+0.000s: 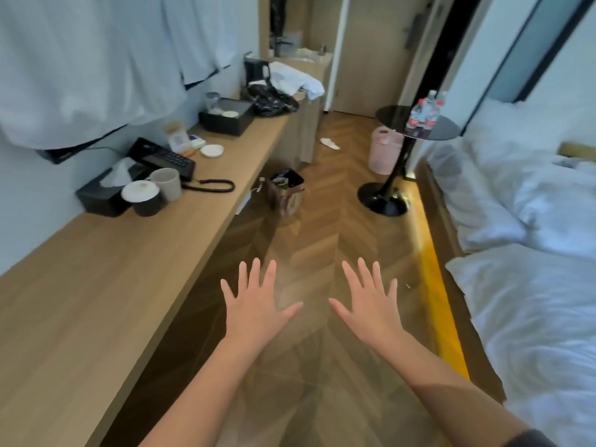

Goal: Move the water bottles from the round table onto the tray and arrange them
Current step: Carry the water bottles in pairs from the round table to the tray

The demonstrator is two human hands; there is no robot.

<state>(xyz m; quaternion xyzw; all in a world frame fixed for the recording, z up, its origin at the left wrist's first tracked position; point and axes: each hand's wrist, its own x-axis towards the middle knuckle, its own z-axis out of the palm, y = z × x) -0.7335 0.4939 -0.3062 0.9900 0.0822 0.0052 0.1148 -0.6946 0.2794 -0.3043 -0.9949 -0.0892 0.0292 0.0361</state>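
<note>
Over at three o'clock lies a rumpled white bed (532, 301), with a long wooden counter (96, 269) opposite at nine. Far off at one o'clock, a black round table (445, 129) stands beside the bed. Low at six, the left hand (254, 304) and right hand (371, 304) hover above the floor, fingers spread flat, grasping nothing. A black tray (225, 119) sits on the counter at eleven. Water bottles (422, 116) stand clustered on the round table, well apart from both hands.
</note>
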